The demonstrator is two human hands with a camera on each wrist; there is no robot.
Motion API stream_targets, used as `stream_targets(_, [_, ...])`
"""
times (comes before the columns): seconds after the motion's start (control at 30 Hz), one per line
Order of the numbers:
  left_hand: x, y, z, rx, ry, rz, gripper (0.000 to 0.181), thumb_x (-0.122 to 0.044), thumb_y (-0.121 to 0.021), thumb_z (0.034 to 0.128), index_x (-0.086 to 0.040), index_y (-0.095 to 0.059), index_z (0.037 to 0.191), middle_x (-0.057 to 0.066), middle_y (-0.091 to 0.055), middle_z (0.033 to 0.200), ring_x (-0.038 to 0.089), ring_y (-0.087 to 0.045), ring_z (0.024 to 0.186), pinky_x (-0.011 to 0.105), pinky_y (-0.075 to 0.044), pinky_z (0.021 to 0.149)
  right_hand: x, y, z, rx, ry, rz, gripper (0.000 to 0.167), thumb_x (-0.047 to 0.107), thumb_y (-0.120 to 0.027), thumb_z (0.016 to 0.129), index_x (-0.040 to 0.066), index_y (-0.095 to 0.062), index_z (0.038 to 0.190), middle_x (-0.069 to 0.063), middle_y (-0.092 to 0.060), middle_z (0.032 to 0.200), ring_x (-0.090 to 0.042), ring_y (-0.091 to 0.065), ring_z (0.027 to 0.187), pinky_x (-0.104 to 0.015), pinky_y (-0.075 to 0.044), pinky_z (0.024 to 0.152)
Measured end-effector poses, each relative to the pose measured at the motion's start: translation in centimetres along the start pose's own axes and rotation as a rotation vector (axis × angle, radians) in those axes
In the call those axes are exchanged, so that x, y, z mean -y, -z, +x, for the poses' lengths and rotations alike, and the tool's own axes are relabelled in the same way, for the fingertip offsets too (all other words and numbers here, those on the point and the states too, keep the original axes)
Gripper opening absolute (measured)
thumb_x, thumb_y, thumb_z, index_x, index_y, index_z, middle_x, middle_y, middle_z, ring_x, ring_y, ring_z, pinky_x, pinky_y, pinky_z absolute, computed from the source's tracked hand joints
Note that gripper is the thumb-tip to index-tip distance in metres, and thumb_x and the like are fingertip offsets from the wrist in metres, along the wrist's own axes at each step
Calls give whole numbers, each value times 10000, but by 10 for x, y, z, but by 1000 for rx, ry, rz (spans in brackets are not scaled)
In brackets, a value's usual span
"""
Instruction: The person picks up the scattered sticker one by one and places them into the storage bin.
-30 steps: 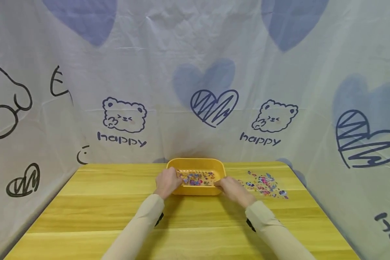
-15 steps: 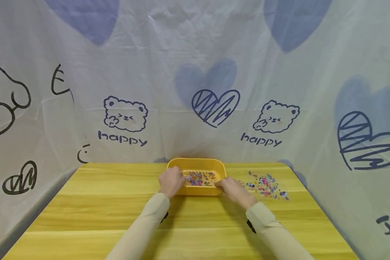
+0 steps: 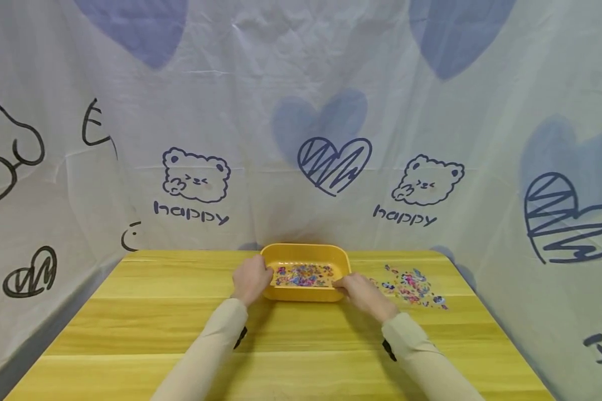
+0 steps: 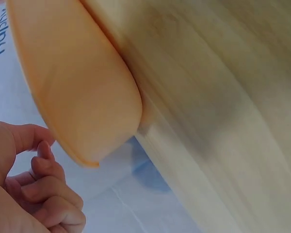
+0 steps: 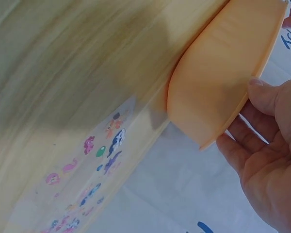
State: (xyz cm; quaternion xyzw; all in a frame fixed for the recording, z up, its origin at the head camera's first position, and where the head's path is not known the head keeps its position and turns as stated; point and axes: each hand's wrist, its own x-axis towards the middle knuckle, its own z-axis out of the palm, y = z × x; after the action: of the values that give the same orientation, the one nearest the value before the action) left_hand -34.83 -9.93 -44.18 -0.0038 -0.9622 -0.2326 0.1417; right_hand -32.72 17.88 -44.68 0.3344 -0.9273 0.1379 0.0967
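Observation:
In the head view, a yellow tray [image 3: 308, 295] holds many small colorful pieces [image 3: 303, 274]. My left hand [image 3: 252, 278] is at its left end; in the left wrist view that hand [image 4: 31, 182] has curled fingers, with one fingertip partly behind the rim of the tray [image 4: 87, 92]. Whether it pinches anything is hidden. At the tray's right front corner my right hand [image 3: 365, 295] grips the rim. The right wrist view has this hand [image 5: 269, 150] with its thumb on the outer edge of the tray [image 5: 208, 82] and its other fingers behind the rim.
Right of the tray, more colorful pieces [image 3: 413, 287] lie scattered on the wooden table [image 3: 301, 356]; the right wrist view has them on a clear sheet [image 5: 82, 179]. Behind the table hangs a pale printed cloth [image 3: 281, 67], close to the tray's far side.
My left hand went slightly right over the tray, then back left to its end, uncovering more of the pieces inside. My right hand has stayed on the rim.

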Motion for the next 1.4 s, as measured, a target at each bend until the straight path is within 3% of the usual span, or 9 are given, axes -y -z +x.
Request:
stream_targets(0.17, [13, 5, -1, 20, -9, -109, 339, -186, -618, 900, -135, -491, 590, -13, -453, 543, 139, -418, 488, 260, -295, 427, -1, -1, -3, -19, 4, 41, 185, -42, -605, 916, 34, -757, 989, -85, -736, 875, -167, -665, 763, -331, -577, 744])
stream_targets(0.4, [29, 9, -6, 85, -176, -219, 120, -147, -723, 877, -83, -687, 782, 32, -649, 737, 151, -543, 643, 267, -452, 563, -9, -6, -11, -94, -34, 79, 229, 23, -619, 938, 27, -698, 1154, -113, -694, 1139, -269, -661, 1045, -410, -545, 914])
stream_targets(0.57, [33, 13, -8, 92, -280, -172, 134, -206, -755, 861, -74, -751, 887, 77, -706, 937, 225, -626, 857, 379, -533, 763, -20, -1, -17, -166, -158, 127, 227, 30, -622, 941, 71, -710, 1146, -99, -683, 1193, -283, -647, 1105, -434, -526, 954])
stream_targets(0.73, [36, 16, -10, 106, -392, -74, 274, -289, -782, 836, -52, -770, 972, 95, -683, 1024, 267, -636, 956, 423, -530, 869, -34, 4, -27, -173, -265, 90, 215, 46, -605, 958, 67, -706, 1146, -102, -693, 1177, -291, -644, 1107, -453, -528, 945])
stream_targets(1.0, [40, 15, -15, 124, -528, 21, 179, -285, -746, 869, -119, -787, 924, 112, -700, 1078, 261, -647, 997, 421, -542, 904, -55, 11, -45, -159, -360, 71, 168, 7, -666, 901, 11, -727, 1058, -132, -727, 1031, -275, -686, 922, -424, -576, 801])
stream_targets(1.17, [43, 12, -15, 94, -597, 12, 145, -248, -738, 875, -122, -787, 926, 71, -720, 1003, 218, -656, 946, 378, -556, 864, -65, 12, -61, -109, -399, 50, 158, -16, -676, 874, -5, -737, 1020, -150, -729, 993, -298, -684, 893, -454, -573, 789])
stream_targets(1.4, [47, 9, -14, 80, -712, -24, 104, -162, -741, 869, -115, -782, 952, 29, -730, 933, 167, -662, 852, 323, -568, 792, -71, 12, -79, -17, -382, 73, 107, 55, -704, 880, 37, -754, 973, -109, -741, 933, -259, -696, 832, -457, -574, 812])
